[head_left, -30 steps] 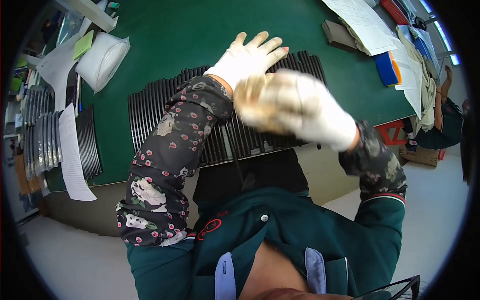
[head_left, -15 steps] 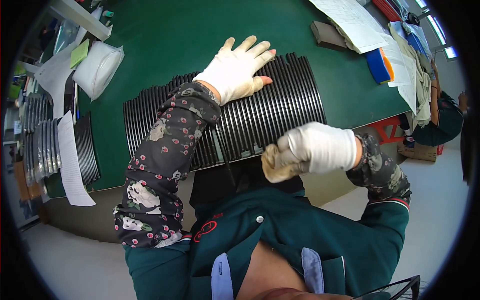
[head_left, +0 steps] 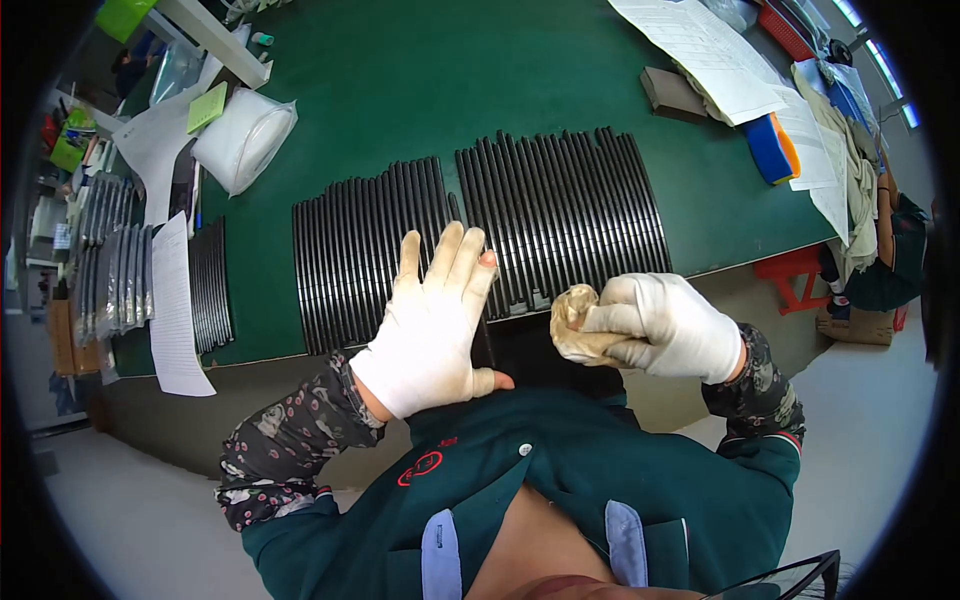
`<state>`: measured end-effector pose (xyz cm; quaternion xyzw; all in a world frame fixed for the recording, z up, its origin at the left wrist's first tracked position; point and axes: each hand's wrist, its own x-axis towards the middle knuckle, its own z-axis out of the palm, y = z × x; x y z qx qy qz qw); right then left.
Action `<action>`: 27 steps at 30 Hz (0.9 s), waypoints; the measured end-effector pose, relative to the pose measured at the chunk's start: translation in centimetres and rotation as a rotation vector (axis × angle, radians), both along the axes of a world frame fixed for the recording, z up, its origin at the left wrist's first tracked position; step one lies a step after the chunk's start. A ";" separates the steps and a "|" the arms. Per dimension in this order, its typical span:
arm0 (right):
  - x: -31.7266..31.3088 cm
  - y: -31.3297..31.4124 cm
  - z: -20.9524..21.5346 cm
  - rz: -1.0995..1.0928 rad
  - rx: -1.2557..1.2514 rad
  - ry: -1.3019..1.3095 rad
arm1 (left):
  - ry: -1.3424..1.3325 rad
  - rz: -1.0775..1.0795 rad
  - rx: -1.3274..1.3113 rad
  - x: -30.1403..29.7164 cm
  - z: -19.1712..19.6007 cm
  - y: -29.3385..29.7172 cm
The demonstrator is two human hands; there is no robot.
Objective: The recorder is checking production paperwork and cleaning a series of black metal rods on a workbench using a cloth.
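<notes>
- In the head view, the left hand [head_left: 430, 325], in a white glove, lies palm down with fingers straight and spread, pointing away from the body; its thumb sticks out to the right. It is open, and whether it presses on anything cannot be told.
- The left forearm, in a flowered sleeve [head_left: 300, 430], reaches up from the lower left, bent at the wrist.
- The black rods [head_left: 560, 200] lie side by side in a long row beyond both hands, with a gap ahead of the left fingertips; the left fingers overlap their near ends.
- The right hand [head_left: 665, 325], also gloved, has its fingers curled tightly around a crumpled beige cloth [head_left: 575, 330], which bulges out on its left side. This hand is on the body side of the table [head_left: 370, 90] edge.
- Well beyond the right hand sit a blue-and-orange sponge [head_left: 768, 150] and a brown block [head_left: 685, 95].
</notes>
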<state>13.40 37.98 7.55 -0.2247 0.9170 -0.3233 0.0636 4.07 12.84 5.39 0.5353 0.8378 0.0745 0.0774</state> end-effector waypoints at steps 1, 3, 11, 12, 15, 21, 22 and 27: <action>-0.3 -0.3 0.3 0.010 0.004 0.020 | 0.023 0.017 0.005 -0.1 -0.5 -0.2; -0.6 -0.6 0.1 0.026 -0.004 0.057 | 0.047 0.042 0.012 -0.4 -1.3 -0.4; -3.0 -1.7 0.7 0.032 0.013 0.139 | 0.071 -0.033 0.203 -4.4 -1.8 -0.1; -3.5 -1.5 0.7 0.019 0.003 0.144 | 0.094 -0.046 0.260 -5.9 -1.4 -0.4; -6.0 -1.6 0.9 -0.016 -0.023 0.151 | 0.142 -0.073 0.277 -10.9 -1.1 -1.2; -12.4 -6.8 -3.0 -0.065 -0.106 0.323 | 0.221 -0.062 0.081 -12.2 -3.6 0.6; -12.0 -7.7 -3.9 -0.053 -0.051 0.272 | 0.218 -0.056 0.103 -11.9 -3.5 0.6; -6.5 -9.0 -2.4 0.598 0.031 -0.021 | 0.261 -0.064 0.125 -12.3 -4.6 0.7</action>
